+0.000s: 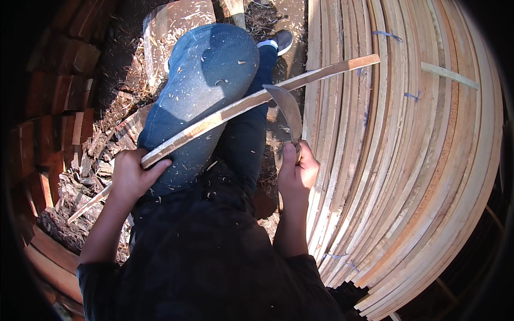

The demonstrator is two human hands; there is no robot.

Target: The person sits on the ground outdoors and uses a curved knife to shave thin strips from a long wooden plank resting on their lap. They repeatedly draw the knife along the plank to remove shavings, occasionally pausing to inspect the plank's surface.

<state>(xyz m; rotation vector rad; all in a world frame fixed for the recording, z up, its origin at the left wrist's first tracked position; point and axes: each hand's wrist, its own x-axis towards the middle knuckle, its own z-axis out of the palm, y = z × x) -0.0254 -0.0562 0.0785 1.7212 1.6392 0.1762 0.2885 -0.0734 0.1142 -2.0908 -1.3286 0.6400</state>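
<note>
The left hand [133, 174] is curled around the lower end of a long wooden strip [230, 111], its thumb laid along the near side and its fingers mostly hidden. From that hand the strip runs away at a slant, up and to the right, across the person's denim-clad thigh [203, 69], and its far end reaches over the edge of a large stack of pale wooden slats [407, 160]. The right hand [300, 171] is closed around the handle of a curved knife [289, 115], thumb lying along the top, and it sits below and to the right of the strip, well apart from the left hand. The blade rises from the right hand and curves leftward, its tip part overlapping the strip beyond the middle of its length; whether the edge bites into the wood cannot be told. Light shavings dot the thigh and the dark shirt [203, 257]. A short pale slat [448, 75] lies crosswise on the stack, near some blue ties [388, 36], while wood scraps [85, 198] cover the ground on the left
</note>
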